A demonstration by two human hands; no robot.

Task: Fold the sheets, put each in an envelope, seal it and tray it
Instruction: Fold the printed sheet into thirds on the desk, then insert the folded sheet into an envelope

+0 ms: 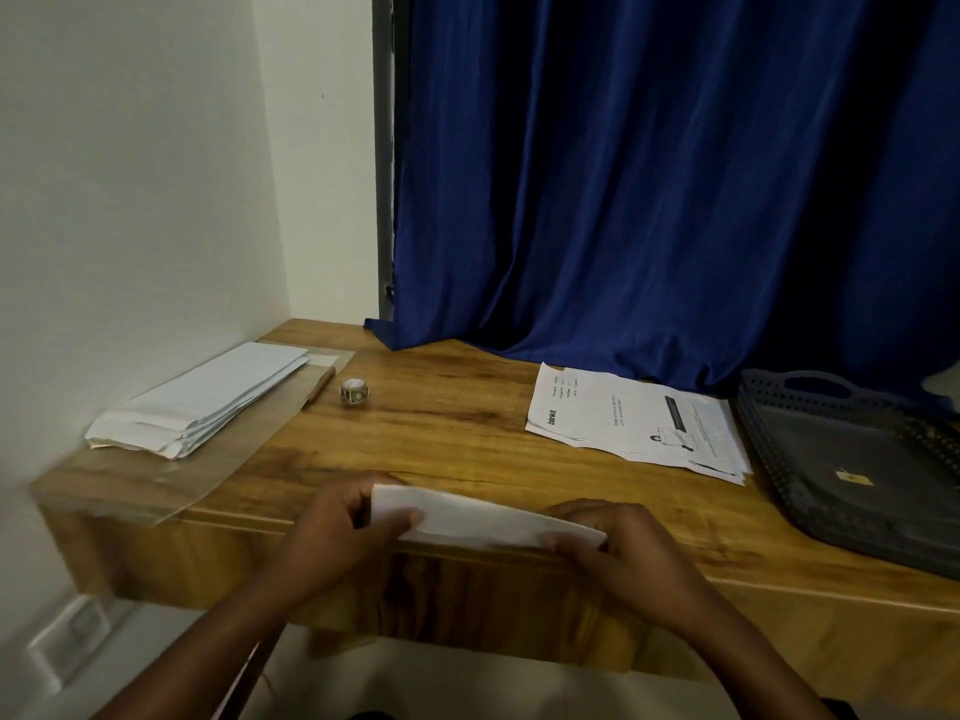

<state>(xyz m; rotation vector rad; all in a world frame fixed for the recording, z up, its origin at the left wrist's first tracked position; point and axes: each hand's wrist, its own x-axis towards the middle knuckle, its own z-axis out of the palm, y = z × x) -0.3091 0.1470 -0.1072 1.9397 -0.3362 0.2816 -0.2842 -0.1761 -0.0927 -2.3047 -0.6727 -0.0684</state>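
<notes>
Centrally, at 6 o'clock in the view, two bare hands hold a folded sheet [483,517] just above the near edge of a wooden surface [457,433]. The left hand [337,527] pinches the sheet's left end, thumb on top and fingers curled beneath. The right hand [618,548] grips the right end the same way, thumb lying along the top. The sheet is a long, narrow white strip, tilted down toward the right.

At 9 o'clock, against the wall, a stack of white envelopes [208,402] lies on a clear plastic sleeve [171,475]. Just beside it, toward 10 o'clock, sits a small roll of stickers [355,393]. At 2 o'clock, printed sheets [639,423] lie flat in a loose pile. At 3 o'clock, touching that pile's far side, rests a dark grey tray [852,459] with perforated walls. A blue curtain [675,174] hangs behind, at 12 o'clock.
</notes>
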